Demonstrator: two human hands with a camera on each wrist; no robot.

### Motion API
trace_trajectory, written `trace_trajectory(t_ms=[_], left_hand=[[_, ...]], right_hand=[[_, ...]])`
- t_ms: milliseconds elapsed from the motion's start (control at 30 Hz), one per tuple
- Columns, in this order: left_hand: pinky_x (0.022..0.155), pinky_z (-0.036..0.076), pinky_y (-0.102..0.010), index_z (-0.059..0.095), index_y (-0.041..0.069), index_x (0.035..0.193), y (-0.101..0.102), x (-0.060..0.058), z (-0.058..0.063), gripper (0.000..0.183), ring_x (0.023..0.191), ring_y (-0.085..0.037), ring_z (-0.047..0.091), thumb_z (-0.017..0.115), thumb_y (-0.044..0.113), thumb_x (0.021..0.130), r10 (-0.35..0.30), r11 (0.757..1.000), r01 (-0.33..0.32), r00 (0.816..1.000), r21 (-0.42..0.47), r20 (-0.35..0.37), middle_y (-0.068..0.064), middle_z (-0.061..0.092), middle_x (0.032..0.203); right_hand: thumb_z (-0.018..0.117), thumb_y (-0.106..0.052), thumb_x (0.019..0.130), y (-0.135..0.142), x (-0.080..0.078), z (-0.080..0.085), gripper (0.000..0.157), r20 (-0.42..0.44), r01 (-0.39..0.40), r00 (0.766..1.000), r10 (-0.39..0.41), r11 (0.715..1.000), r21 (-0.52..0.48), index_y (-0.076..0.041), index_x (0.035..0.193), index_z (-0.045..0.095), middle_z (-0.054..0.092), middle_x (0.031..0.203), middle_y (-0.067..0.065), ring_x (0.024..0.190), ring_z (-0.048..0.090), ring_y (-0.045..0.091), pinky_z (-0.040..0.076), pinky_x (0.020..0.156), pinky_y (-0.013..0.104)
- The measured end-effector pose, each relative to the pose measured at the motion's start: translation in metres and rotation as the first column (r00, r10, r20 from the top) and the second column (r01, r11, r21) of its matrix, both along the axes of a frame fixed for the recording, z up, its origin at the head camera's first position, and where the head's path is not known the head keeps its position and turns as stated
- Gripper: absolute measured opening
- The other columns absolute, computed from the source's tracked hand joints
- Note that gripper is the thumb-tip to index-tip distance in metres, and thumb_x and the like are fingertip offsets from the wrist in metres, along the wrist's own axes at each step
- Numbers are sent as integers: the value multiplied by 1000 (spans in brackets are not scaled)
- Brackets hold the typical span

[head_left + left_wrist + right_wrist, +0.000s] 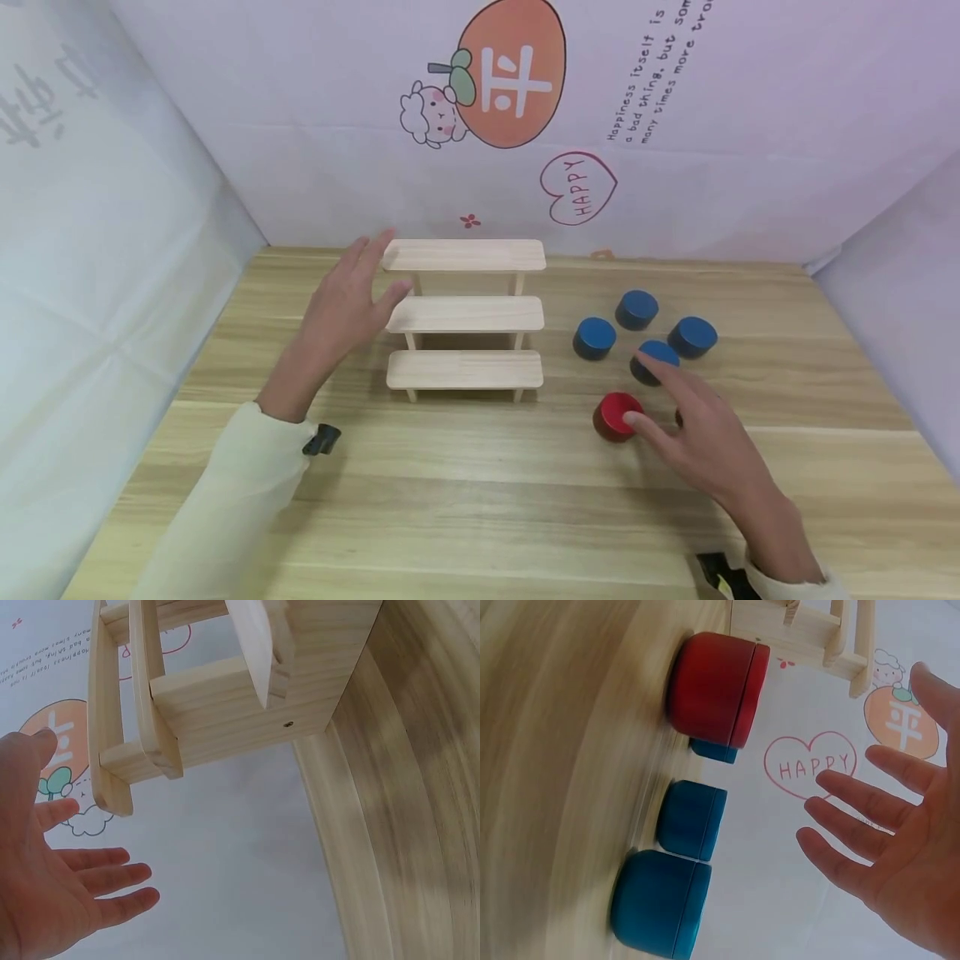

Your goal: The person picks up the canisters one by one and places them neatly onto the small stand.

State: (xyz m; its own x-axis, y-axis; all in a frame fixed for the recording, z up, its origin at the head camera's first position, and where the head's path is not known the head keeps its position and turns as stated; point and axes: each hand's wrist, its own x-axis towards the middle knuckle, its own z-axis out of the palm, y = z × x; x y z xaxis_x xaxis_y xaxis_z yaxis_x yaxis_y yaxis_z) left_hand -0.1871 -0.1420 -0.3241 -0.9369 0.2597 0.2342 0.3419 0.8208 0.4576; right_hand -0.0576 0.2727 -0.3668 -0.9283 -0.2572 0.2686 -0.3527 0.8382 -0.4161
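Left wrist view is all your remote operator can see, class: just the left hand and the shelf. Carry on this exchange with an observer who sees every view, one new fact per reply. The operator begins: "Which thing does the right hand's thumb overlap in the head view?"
Observer: The right hand has its thumb across the red container in that view.
Operator: Is the hand gripping it?
Observer: No, the right wrist view shows the fingers spread, with a gap between them and the container.
Operator: Are there other containers?
Observer: Yes, at least four blue containers stand to the right of the shelf.
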Motion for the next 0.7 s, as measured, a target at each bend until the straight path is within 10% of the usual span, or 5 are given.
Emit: trace_trajectory(t_ms=[700], left_hand=[[114, 22, -57, 24, 11, 160, -11, -20, -9, 68, 146, -37, 23, 45, 47, 105, -50, 996, 51, 999, 80, -4, -14, 27, 161]], right_hand=[[78, -28, 90, 41, 15, -6, 76, 88, 59, 995, -56, 998, -38, -9, 153, 40, 43, 148, 27, 130, 40, 53, 33, 97, 71]])
